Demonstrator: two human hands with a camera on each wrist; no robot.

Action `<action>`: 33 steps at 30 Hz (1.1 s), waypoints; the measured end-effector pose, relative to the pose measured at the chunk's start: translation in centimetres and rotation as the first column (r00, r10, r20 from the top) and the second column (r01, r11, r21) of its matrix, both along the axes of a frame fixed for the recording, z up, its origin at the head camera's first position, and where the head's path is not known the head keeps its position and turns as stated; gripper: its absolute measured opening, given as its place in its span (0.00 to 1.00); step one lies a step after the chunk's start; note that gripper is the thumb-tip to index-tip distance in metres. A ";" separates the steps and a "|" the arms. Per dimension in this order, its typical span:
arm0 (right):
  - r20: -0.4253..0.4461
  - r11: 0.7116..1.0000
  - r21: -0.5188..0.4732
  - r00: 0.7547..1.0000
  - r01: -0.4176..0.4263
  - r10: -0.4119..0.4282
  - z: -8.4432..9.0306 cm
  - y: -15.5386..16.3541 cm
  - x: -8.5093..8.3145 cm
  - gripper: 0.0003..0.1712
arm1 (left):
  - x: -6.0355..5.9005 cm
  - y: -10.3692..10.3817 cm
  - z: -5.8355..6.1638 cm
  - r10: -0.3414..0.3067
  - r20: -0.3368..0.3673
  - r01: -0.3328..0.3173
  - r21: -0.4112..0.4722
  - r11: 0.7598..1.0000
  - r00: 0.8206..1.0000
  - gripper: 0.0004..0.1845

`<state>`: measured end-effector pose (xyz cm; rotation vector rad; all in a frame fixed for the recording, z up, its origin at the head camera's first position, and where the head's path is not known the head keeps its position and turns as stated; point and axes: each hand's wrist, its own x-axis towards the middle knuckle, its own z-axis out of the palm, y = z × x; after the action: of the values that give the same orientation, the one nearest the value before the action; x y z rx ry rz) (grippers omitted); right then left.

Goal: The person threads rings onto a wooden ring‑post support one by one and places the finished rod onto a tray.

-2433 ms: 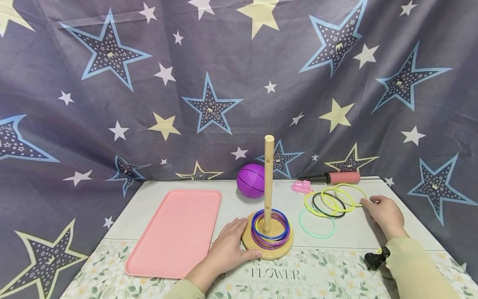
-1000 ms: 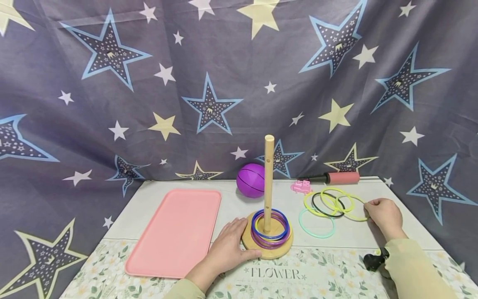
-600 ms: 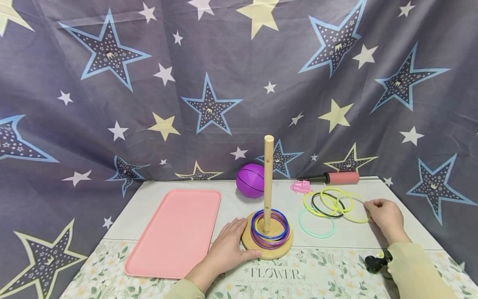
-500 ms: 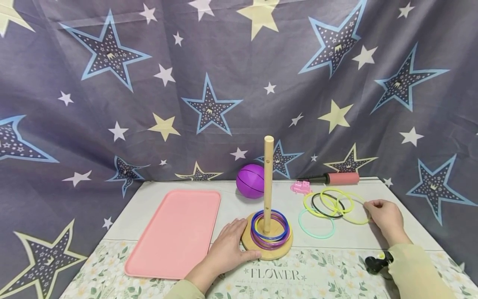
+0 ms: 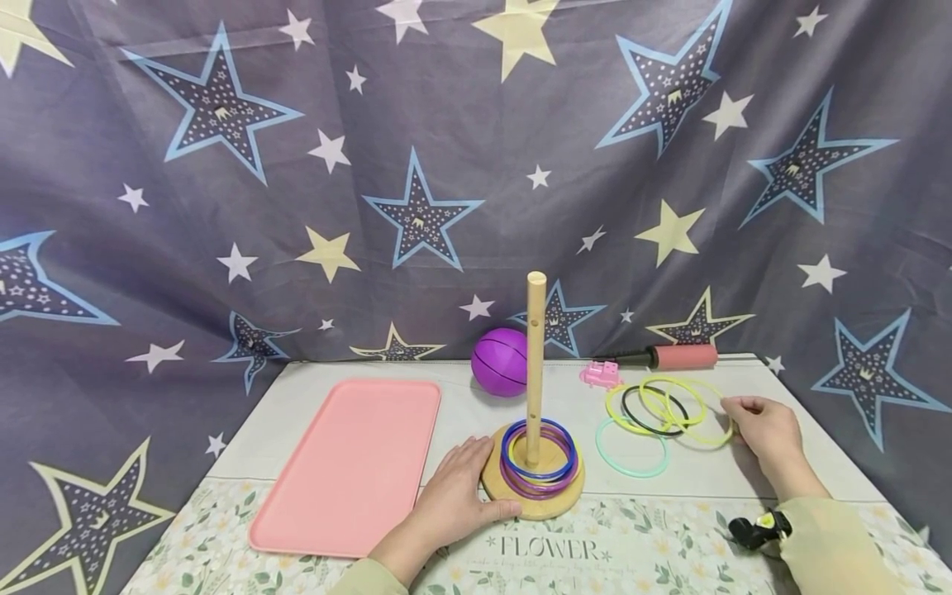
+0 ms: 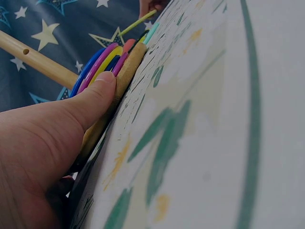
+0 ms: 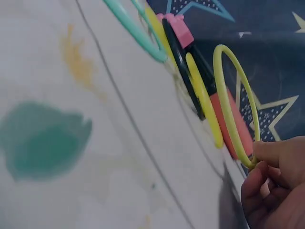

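Note:
My left hand (image 5: pixel 455 500) rests against the round wooden base (image 5: pixel 554 506) of a ring-toss stand, fingers along its left edge. In the left wrist view the thumb (image 6: pixel 97 93) presses on the base's rim. Around the upright post (image 5: pixel 535 372) lie a blue ring (image 5: pixel 539 478), purple rings (image 5: pixel 537 497) and a yellow one. At the right, my right hand (image 5: pixel 766 430) pinches a yellow-green ring (image 5: pixel 712 445) by its near edge. The right wrist view shows this ring (image 7: pixel 224 95) tilted up off the table.
Left of the held ring lie a black ring (image 5: pixel 623 403), yellow rings (image 5: pixel 608 403) and a teal ring (image 5: pixel 632 475). Behind are a pink toy (image 5: pixel 601 373), a pump (image 5: pixel 686 356) and a purple ball (image 5: pixel 500 364). A pink tray (image 5: pixel 349 471) lies left of the stand.
My right hand has taken hold of the yellow-green ring, drawn it nearer over the table, and now tilts it up. The left hand and the stand stay put.

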<state>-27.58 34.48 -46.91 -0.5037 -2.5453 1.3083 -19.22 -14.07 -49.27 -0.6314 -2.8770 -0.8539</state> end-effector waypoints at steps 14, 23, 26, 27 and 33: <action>-0.187 0.980 -0.038 0.965 -0.197 0.186 4.8 -3.5 0.4 0.27 | 0.1 -0.1 0.0 0.000 0.014 0.000 0.008 1.000 1.000 0.62; -0.295 0.958 -0.104 0.928 -0.268 0.228 9.4 -6.7 1.6 0.25 | 0.0 -0.1 0.1 0.001 0.014 -0.001 0.004 1.000 1.000 0.62; -0.320 0.944 -0.130 0.914 -0.302 0.248 10.9 -7.7 2.1 0.24 | 0.1 -0.1 0.1 0.001 0.014 -0.001 0.002 1.000 1.000 0.62; -0.326 0.941 -0.135 0.910 -0.312 0.255 11.4 -8.0 2.3 0.24 | 0.1 -0.1 0.1 0.001 0.014 -0.001 0.002 1.000 1.000 0.62; -0.375 0.918 -0.162 0.883 -0.362 0.282 14.3 -9.9 3.6 0.20 | 0.1 -0.1 0.2 0.000 0.018 0.000 0.006 1.000 1.000 0.62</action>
<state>-24.00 24.62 -32.63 0.1256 -2.2589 1.6470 -19.10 -14.14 -49.05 -0.6268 -2.8893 -0.8733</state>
